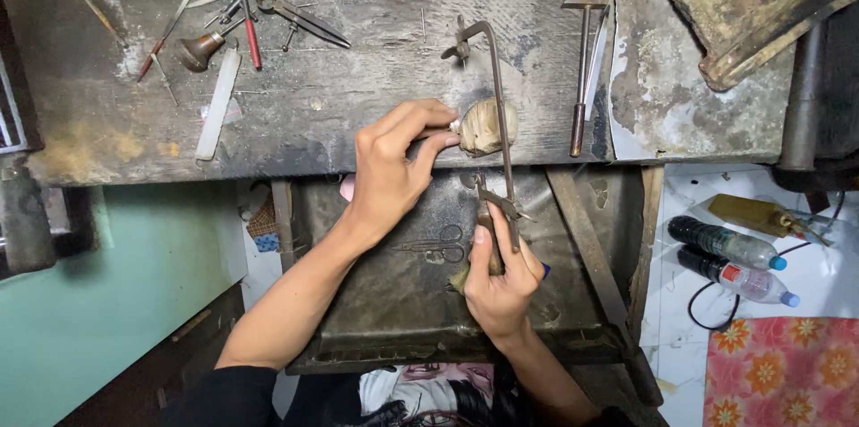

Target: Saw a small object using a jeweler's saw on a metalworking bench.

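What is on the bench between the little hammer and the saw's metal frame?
Nothing: in the head view, only bare, scratched bench top lies between the hammer and the saw frame gripped by the right hand.

Well to the right of our right hand (503,279), down on the white floor (832,270), we see two clear plastic bottles lying side by side. The upper bottle (727,243) has a dark label and a blue cap; the lower bottle (738,277) has a red-and-white label and a blue cap.
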